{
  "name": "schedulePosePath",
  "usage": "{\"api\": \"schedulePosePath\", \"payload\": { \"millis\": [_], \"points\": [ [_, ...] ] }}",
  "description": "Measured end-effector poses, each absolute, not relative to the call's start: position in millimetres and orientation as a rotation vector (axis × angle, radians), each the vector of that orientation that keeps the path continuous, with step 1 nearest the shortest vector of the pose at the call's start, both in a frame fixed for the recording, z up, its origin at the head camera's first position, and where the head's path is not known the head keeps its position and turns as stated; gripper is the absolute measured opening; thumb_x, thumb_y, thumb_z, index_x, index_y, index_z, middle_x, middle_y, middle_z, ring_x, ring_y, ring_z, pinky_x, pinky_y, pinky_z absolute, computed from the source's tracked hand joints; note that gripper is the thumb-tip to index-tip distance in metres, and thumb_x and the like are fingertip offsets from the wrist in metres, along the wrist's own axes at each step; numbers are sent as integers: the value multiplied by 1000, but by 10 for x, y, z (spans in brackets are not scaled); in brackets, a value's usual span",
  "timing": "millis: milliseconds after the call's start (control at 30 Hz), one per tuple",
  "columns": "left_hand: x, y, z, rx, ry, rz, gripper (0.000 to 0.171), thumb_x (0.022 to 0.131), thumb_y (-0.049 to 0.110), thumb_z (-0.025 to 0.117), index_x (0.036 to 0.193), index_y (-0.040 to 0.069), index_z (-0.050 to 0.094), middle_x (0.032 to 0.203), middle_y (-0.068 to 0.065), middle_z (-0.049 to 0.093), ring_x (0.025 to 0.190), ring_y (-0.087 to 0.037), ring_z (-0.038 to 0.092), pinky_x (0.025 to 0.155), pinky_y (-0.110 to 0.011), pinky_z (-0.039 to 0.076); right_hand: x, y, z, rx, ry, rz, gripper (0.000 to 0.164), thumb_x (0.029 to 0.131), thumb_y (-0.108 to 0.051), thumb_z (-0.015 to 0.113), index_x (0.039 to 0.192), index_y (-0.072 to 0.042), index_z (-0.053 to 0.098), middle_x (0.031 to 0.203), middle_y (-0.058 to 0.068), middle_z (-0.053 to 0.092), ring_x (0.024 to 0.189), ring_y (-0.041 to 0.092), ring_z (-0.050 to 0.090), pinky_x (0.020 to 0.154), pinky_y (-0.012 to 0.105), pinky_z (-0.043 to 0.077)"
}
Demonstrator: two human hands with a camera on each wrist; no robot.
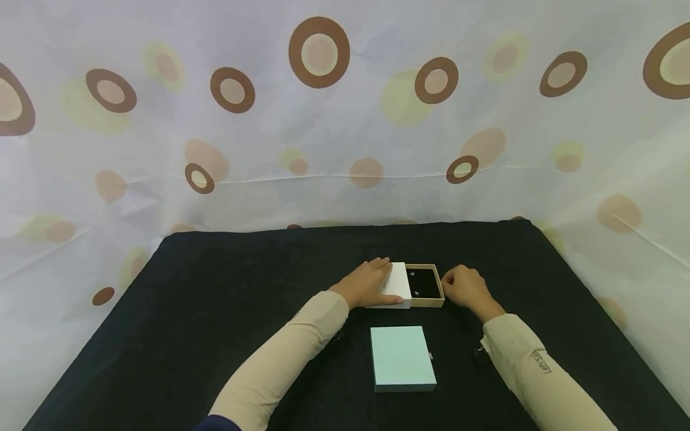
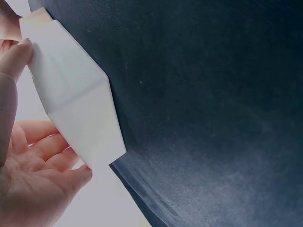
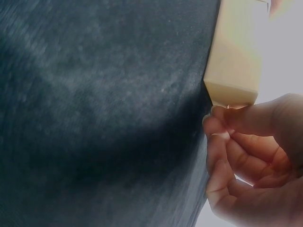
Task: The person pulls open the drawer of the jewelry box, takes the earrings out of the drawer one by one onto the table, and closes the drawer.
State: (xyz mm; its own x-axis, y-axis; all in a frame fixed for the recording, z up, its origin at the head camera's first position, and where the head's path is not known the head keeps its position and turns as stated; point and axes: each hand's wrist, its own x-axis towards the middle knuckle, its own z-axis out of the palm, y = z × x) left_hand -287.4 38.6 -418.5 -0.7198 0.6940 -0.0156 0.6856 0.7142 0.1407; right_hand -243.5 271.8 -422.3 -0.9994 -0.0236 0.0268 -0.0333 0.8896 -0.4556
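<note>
A white box sleeve (image 1: pixel 399 282) lies near the middle of the black cloth, with my left hand (image 1: pixel 368 284) across it. In the left wrist view, thumb and fingers grip the sleeve (image 2: pixel 78 90) from opposite sides. A tan drawer (image 1: pixel 427 303) sticks out of its right end. Two small silver star-like pieces, perhaps earrings (image 1: pixel 417 294), sit on the drawer's black insert (image 1: pixel 428 282). My right hand (image 1: pixel 466 288) is at the drawer's outer end. Its thumb and forefinger pinch a small tab there, mostly hidden by the fingertips in the right wrist view.
Nearer to me lies a closed mint-green box (image 1: pixel 403 356) with a small light tab (image 1: pixel 430 355) on its right side. Black cloth (image 1: pixel 215 335) covers the table. A patterned curtain (image 1: pixel 345 131) hangs behind and at both sides.
</note>
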Motion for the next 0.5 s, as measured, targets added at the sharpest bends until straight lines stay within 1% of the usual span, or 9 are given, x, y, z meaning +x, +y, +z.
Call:
{"api": "schedulePosePath", "payload": {
  "millis": [133, 367, 500],
  "points": [
    [-2876, 395, -4195, 1142, 2846, 192, 87, 84, 62, 61, 146, 5, 38, 153, -11, 34, 141, -24, 32, 114, -41, 28, -2430, 2718, -4224, 46, -3032, 722, 28, 87, -5, 54, 60, -8, 59, 52, -2, 45, 51, 14, 44, 46, 26, 34],
    [-2890, 399, -4209, 1142, 2850, 194, 89, 84, 63, 61, 147, 5, 37, 153, -10, 34, 141, -23, 32, 114, -40, 28, -2429, 2731, -4220, 35, -3045, 718, 23, 88, -6, 55, 68, -5, 66, 56, 0, 51, 53, 15, 47, 48, 27, 36],
    [-2895, 407, -4217, 1144, 2846, 200, 89, 84, 63, 61, 147, 5, 37, 153, -10, 34, 141, -23, 32, 115, -40, 28, -2427, 2745, -4230, 25, -3048, 719, 22, 88, -7, 55, 70, -4, 67, 57, 1, 52, 54, 16, 48, 49, 28, 37]
  ]
}}
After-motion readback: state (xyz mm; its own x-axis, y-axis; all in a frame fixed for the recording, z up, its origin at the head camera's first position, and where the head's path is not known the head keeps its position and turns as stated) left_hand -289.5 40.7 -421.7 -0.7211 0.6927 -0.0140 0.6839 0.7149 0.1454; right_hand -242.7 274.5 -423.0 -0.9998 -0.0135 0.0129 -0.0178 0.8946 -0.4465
